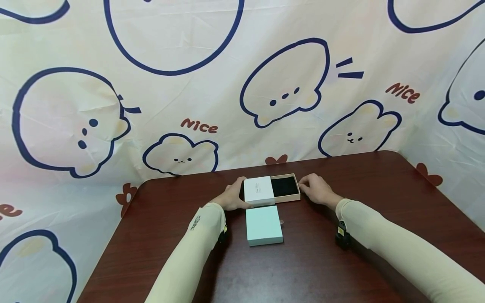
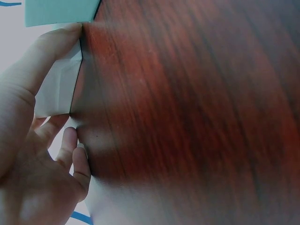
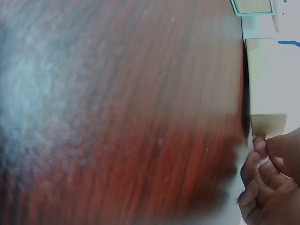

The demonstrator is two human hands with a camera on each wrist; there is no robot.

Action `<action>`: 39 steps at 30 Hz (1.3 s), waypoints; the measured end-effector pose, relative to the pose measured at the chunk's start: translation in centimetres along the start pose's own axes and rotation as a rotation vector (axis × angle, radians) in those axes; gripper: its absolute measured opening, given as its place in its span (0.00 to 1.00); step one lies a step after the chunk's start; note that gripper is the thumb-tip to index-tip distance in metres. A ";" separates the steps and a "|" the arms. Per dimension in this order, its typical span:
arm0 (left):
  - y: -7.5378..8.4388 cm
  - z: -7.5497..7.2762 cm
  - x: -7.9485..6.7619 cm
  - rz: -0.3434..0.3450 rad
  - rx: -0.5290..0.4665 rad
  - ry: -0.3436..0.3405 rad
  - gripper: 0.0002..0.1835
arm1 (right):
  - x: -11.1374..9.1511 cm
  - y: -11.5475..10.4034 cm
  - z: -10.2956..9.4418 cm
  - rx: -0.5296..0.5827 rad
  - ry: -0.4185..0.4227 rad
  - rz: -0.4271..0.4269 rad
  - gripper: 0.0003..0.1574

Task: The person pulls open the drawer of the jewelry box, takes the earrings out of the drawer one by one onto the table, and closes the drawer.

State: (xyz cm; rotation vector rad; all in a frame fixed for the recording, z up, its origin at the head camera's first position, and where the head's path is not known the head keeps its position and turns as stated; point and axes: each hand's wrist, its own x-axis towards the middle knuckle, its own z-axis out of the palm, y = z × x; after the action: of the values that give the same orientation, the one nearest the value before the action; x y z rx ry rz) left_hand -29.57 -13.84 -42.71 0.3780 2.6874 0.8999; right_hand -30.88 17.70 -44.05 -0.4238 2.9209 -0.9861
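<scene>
A white drawer-style gift box stands toward the back of the table, its white sleeve on the left and its cream inner tray slid partly out to the right. Black lining shows inside the tray. My left hand grips the sleeve's left end, thumb on the near side and fingers round the far side. At the tray's right end, the thumb and forefinger of my right hand pinch close against the end wall; the pinched part is mostly hidden. A light teal box lies just in front of the sleeve.
A small clear tab sticks out from the teal box's right side. The dark red-brown wooden table ends at a back edge close behind the white box. A printed cartoon cloth hangs behind and beside the table.
</scene>
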 end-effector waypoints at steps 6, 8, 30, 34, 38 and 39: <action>-0.1 0.1 0.0 0.002 0.006 0.003 0.55 | -0.1 -0.2 -0.1 0.002 -0.006 -0.008 0.16; -0.1 0.1 0.0 0.002 0.009 0.004 0.55 | -0.1 -0.3 -0.1 0.000 -0.006 -0.006 0.16; 0.0 0.1 -0.1 0.002 0.018 0.000 0.56 | -0.1 -0.7 0.1 0.001 -0.005 -0.003 0.15; -0.1 0.1 -0.1 0.000 0.010 0.004 0.55 | -0.1 -0.8 0.2 -0.001 -0.005 -0.009 0.15; -0.1 0.0 0.0 -0.001 0.006 0.002 0.55 | 0.0 -0.8 0.2 -0.001 -0.005 -0.003 0.15; 0.0 0.0 0.0 -0.001 0.007 0.001 0.55 | 0.0 -0.8 0.2 -0.001 -0.005 0.000 0.15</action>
State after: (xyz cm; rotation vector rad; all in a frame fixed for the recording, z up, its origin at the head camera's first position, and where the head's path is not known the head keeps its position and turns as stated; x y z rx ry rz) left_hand -29.52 -13.88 -42.74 0.3781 2.6919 0.8905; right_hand -30.63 16.96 -43.70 -0.4263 2.9174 -0.9816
